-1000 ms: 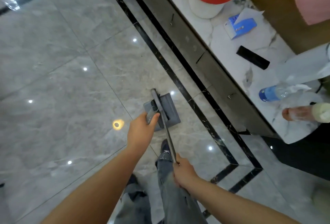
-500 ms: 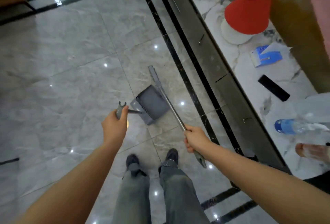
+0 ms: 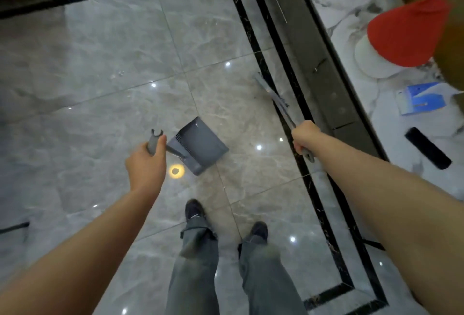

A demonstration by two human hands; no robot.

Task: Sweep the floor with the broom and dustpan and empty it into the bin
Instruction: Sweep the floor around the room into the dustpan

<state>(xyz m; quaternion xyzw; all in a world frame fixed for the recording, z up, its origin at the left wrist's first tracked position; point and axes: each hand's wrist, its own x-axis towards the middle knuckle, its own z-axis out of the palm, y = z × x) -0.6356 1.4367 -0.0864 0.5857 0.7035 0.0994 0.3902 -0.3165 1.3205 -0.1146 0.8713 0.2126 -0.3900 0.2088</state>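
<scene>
both hands are closed on tools: left hand (image 3: 147, 161) wraps the dustpan handle (image 3: 153, 142), right hand (image 3: 305, 137) grips the broom (image 3: 282, 107) partway down its shaft. dustpan (image 3: 199, 145) sits low over the grey tile floor (image 3: 100, 51), mouth facing away; can't tell if its lip touches. broom head is well apart from the pan, near the black border strip (image 3: 253, 38) by the marble tabletop (image 3: 356, 13). no bin in view. risks: sweeping toward a raised lip pushes dust under the pan; broom head could knock the tabletop's side; little debris visible, so spots may get missed; tilting the pan on the way to the bin spills it.
</scene>
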